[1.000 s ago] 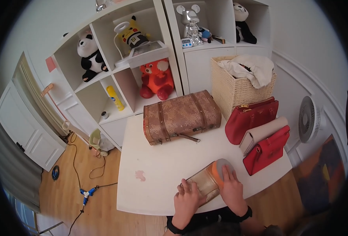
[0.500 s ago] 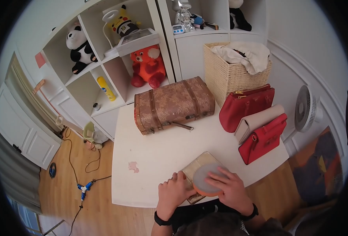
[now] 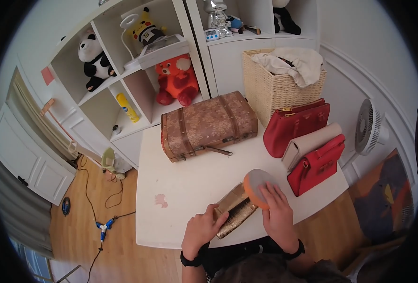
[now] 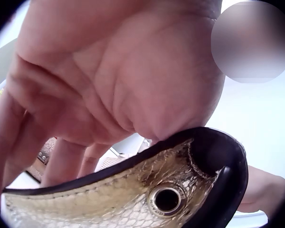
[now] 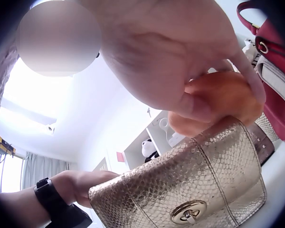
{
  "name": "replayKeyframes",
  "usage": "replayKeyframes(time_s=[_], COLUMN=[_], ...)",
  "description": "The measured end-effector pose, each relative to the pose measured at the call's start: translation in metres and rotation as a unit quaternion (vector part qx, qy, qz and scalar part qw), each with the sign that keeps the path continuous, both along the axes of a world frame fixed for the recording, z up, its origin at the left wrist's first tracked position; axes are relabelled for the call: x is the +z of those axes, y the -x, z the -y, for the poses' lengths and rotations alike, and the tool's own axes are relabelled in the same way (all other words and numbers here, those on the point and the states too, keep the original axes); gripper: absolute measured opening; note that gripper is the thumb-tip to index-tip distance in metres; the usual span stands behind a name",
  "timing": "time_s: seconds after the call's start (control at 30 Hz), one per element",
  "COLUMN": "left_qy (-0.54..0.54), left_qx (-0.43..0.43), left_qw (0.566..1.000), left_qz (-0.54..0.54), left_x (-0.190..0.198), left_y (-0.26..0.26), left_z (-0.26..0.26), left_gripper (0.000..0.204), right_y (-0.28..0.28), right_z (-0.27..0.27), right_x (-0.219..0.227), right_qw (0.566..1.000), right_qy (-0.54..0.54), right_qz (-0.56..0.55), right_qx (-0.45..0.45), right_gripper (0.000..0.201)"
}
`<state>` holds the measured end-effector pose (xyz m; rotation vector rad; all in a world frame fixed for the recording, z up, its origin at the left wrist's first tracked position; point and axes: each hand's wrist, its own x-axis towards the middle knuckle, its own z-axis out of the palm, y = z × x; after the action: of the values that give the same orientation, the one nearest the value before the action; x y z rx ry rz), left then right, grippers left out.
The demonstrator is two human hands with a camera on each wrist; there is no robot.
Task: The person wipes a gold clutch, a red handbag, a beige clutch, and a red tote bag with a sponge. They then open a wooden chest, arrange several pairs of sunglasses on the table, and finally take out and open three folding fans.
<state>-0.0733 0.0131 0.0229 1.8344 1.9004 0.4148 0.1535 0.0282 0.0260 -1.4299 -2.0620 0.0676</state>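
Orange pad [image 3: 253, 186] gripped in my right hand [image 3: 280, 216] shifts far right along the purse [image 3: 237, 221] my left hand [image 3: 200, 230] pinches, likely wiping that end.

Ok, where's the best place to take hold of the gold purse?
Probably its near-left end, coming from the left, where the left hand holds the gold purse: it's long, slanting away rightward, and the orange-and-grey pad occupies its far end.

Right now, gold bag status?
Left hand grips gold bag. Right hand holds orange-grey pad at its far end. Nearest red bag sits clear of hands.
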Motion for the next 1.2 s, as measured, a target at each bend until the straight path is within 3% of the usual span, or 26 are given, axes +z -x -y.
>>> replayKeyframes(time_s=[0.07,0.13,0.23,0.3,0.33,0.5,0.6,0.63,0.7,0.77,0.8,0.87,1.0,1.07,1.2], left_qy=[0.001,0.005,-0.021,-0.248,-0.174,-0.126,-0.081,-0.081,-0.111,-0.118,-0.099,-0.046,-0.057,-0.005,-0.077], left_qx=[0.031,0.058,0.006,-0.069,-0.032,0.017,0.052,0.05,0.116,0.124,0.137,0.147,0.139,0.18,0.18], left_qw=[0.999,0.996,0.997,0.966,0.984,0.992,0.988,0.989,0.964,0.951,0.92,0.846,0.832,0.761,0.758], left_qz=[0.03,0.062,0.074,-0.026,-0.008,-0.013,0.118,0.115,0.214,0.256,0.355,0.51,0.535,0.623,0.623], left_x=[0.008,0.02,0.023,0.003,0.005,-0.002,0.019,0.021,0.021,0.02,0.012,0.014,0.013,0.022,0.0], left_y=[0.002,-0.002,-0.021,-0.033,-0.036,-0.019,-0.012,-0.011,-0.011,-0.014,-0.014,-0.017,-0.025,-0.031,-0.021], left_z=[0.002,0.008,0.017,0.02,0.019,0.012,0.017,0.017,0.021,0.019,0.016,0.014,0.011,0.009,0.0], left_gripper=[0.055,0.056,0.057,0.056,0.054,0.047,0.034,0.034,0.032,0.034,0.035,0.04,0.04,0.036,0.028], right_y=[0.001,0.002,0.004,0.005,0.005,0.0,-0.003,-0.003,-0.001,0.004,0.007,0.014,0.016,0.02,0.036], right_z=[-0.008,-0.012,-0.017,-0.02,-0.021,-0.023,-0.023,-0.023,-0.022,-0.022,-0.021,-0.018,-0.01,0.0,0.023], right_x=[-0.012,-0.009,-0.007,-0.008,-0.009,-0.01,-0.019,-0.02,-0.02,-0.016,-0.01,0.005,0.016,0.014,0.005], right_qw=[0.984,0.977,0.971,0.975,0.976,0.965,0.962,0.966,0.97,0.959,0.959,0.978,0.99,0.995,0.992], right_qy=[0.04,0.084,0.122,0.118,0.123,0.193,0.217,0.189,0.161,0.07,0.071,-0.087,-0.094,-0.075,-0.05], right_qz=[-0.171,-0.198,-0.207,-0.186,-0.176,-0.179,-0.167,-0.176,-0.184,-0.276,-0.274,-0.188,-0.101,-0.037,-0.018], right_qx=[-0.002,-0.007,-0.02,-0.029,-0.023,-0.012,0.015,0.013,0.011,0.014,0.015,-0.009,-0.026,0.05,0.116], right_gripper=[0.059,0.057,0.054,0.052,0.051,0.048,0.049,0.051,0.052,0.059,0.059,0.059,0.058,0.059,0.056])
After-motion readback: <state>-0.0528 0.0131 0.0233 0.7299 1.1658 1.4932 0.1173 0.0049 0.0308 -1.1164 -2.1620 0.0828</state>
